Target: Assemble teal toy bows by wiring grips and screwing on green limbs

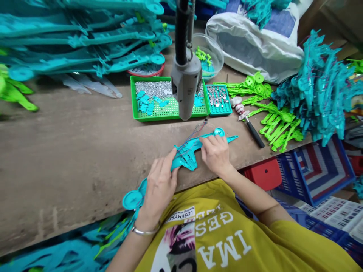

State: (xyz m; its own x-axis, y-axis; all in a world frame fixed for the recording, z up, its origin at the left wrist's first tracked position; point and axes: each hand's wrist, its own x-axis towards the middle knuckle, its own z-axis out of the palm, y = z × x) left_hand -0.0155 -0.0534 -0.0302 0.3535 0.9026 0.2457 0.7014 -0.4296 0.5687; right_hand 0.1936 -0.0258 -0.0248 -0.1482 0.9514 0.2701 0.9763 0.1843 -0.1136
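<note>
A long teal plastic shell (185,155) lies across the front edge of the table, its ribbed inside facing up. Thin red and blue wires (195,132) run over it to a small dark connector beyond. My left hand (161,177) is wrapped round the shell's middle, and the shell's round-ended part shows past the wrist. On the shell's farther arm, my right hand (216,154) is closed with curled fingers pressed to the edge; whether it also pinches a wire is hidden. Above them hangs a grey electric screwdriver (186,83), apart from both hands.
Behind stand a green basket (170,118) with screws and small teal pieces, and a teal tray (219,112) of round metal pieces. A black-handled tool (253,132) and green parts (280,121) lie right. Teal shells are stacked far left (85,41) and right (317,90).
</note>
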